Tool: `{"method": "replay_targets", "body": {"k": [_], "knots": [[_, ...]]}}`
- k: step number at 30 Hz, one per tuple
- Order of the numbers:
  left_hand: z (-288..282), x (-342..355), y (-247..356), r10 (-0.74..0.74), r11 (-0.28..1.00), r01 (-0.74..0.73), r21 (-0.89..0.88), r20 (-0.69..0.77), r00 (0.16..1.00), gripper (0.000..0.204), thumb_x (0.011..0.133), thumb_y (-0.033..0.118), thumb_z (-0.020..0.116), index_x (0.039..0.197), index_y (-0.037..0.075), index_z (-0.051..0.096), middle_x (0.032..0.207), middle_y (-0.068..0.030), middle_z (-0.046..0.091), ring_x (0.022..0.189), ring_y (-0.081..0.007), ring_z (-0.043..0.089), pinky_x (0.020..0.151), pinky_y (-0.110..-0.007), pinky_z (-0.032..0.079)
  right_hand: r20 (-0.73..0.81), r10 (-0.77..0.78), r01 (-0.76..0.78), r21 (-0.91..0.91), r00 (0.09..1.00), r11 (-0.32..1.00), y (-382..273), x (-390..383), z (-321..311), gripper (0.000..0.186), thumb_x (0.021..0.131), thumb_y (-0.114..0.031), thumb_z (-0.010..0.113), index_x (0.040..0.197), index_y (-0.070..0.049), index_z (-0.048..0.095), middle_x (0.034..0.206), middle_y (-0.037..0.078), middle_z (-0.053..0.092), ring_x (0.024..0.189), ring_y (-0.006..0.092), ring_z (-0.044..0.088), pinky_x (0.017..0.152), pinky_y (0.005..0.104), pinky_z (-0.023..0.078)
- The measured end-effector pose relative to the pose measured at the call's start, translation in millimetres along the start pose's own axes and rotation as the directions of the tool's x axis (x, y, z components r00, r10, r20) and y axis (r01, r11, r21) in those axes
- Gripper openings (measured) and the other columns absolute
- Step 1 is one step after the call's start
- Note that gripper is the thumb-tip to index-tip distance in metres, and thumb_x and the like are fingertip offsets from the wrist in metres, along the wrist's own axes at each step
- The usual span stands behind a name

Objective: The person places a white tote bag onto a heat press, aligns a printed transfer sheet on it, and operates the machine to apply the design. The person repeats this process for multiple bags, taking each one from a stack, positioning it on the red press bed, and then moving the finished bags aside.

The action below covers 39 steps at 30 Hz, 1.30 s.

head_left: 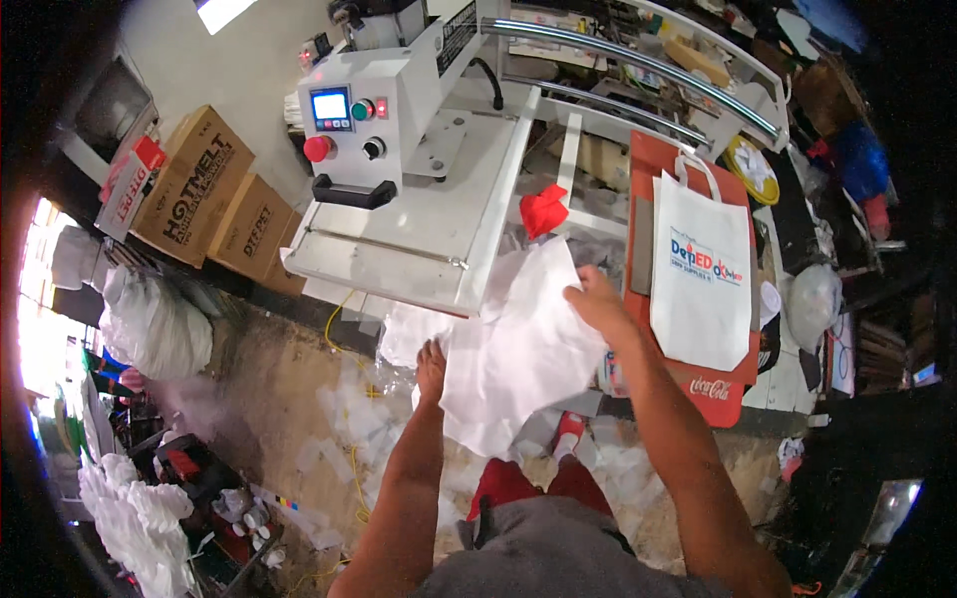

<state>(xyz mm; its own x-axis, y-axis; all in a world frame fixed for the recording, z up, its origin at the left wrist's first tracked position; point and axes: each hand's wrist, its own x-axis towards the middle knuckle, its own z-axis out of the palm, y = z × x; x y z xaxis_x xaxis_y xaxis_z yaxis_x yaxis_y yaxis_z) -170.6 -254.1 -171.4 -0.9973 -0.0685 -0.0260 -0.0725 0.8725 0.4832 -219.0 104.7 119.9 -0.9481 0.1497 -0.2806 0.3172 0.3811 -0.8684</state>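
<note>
My right hand (601, 304) is closed on the upper right edge of a limp white fabric piece (518, 364), which hangs down in front of me. It resembles an unprinted tote bag, but no handles show. To its left, my left hand (431, 373) rests with fingers stretched out against a white stack (411, 334) partly wrapped in clear plastic, below the heat press's (399, 244) front edge. A printed white tote bag (702, 274) lies flat on a red padded board (638, 239) at the right. Between press and board sits a crumpled red cloth (544, 210).
The press's control box (359, 115) has a lit screen, knobs and a black handle (354, 191). Metal rails (638, 65) cross the back. Cardboard boxes (194, 184) stand at left. A yellow cable (356, 478) and white scraps (329, 439) lie on the floor.
</note>
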Motion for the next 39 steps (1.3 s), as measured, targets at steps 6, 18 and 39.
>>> {"method": "replay_targets", "body": {"k": [6,18,39], "knots": [[11.8,40.9,102.1,-0.062,0.993,0.032,0.114,0.269,0.961,0.049,0.088,0.031,0.065,0.127,0.002,0.054,0.121,-0.0225,0.063,0.11,-0.0394,0.06,0.089,-0.053,0.052,-0.066,0.083,-0.089,-0.095,0.994,0.991,15.9,-63.1,-81.6,0.045,0.089,-0.016,0.067,0.127,0.001,0.051,0.113,0.017,0.067,0.099,0.0248,0.066,0.086,0.0377,0.052],[-38.6,60.9,86.5,-0.117,0.991,0.123,-0.05,0.113,0.987,0.077,0.081,0.029,0.075,0.142,-0.002,0.039,0.141,-0.026,0.047,0.125,-0.0449,0.049,0.101,-0.054,0.045,-0.634,-0.232,0.341,0.054,0.738,0.938,-83.0,-270.8,-212.7,0.08,0.086,-0.017,0.074,0.153,-0.003,0.032,0.133,0.016,0.061,0.117,0.0225,0.061,0.103,0.0362,0.045],[-285.3,21.1,605.0,0.589,0.55,-0.722,-0.419,-0.419,0.691,0.02,0.093,0.007,0.056,0.112,0.001,0.06,0.101,-0.0261,0.064,0.09,-0.0375,0.063,0.077,-0.04,0.051,-0.66,-0.441,0.238,-0.378,0.609,0.895,-60.1,-184.6,-393.3,0.031,0.101,-0.027,0.055,0.121,-0.005,0.064,0.109,0.018,0.07,0.1,0.0275,0.068,0.091,0.0383,0.05]]}}
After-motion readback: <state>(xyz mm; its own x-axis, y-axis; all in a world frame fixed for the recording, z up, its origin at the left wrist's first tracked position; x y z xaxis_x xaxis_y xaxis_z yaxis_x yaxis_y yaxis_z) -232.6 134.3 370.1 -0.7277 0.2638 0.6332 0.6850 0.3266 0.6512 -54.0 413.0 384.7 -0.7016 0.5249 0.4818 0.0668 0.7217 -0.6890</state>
